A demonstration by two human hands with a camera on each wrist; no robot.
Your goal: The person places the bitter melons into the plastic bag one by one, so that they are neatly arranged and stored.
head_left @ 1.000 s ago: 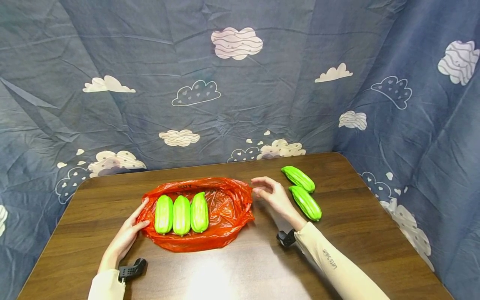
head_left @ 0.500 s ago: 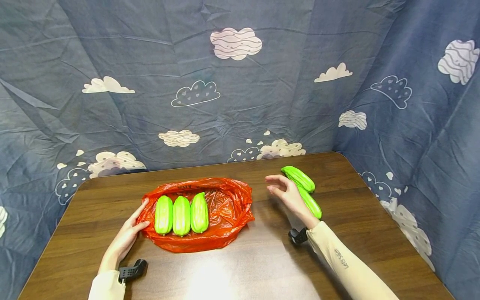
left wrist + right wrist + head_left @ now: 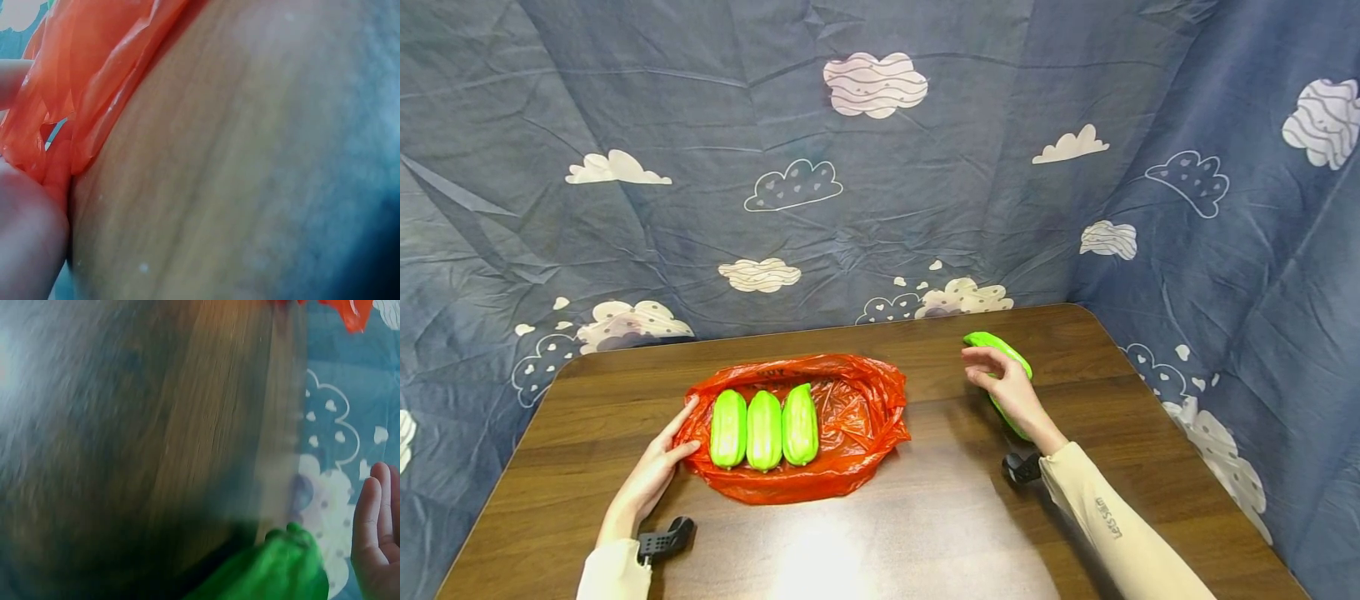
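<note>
In the head view my left hand point(image 3: 647, 475) holds the left edge of a red plastic bag point(image 3: 857, 425), spread wide with its mouth up. The left wrist view shows the thumb seen through the thin plastic point(image 3: 112, 69). Three green ridged gourds point(image 3: 764, 431) lie side by side in the bag's left part. Over at the right, my right hand point(image 3: 1009, 393) hovers above two more gourds, fingers loosely bent with nothing between them. It partly covers the nearer gourd point(image 3: 1009, 423); the farther gourd point(image 3: 1000, 343) shows behind it. A gourd point(image 3: 269, 569) is below the right fingers point(image 3: 370, 512) in the right wrist view.
Everything lies on a brown wooden table point(image 3: 850, 542) with a bright glare near its front. A blue cloth point(image 3: 700, 242) printed with clouds hangs behind and along the right side. Each wrist carries a black camera point(image 3: 664, 540).
My right hand has moved rightward from the bag's right edge to over the two loose gourds. The left hand, the bag and the three gourds in it have stayed put.
</note>
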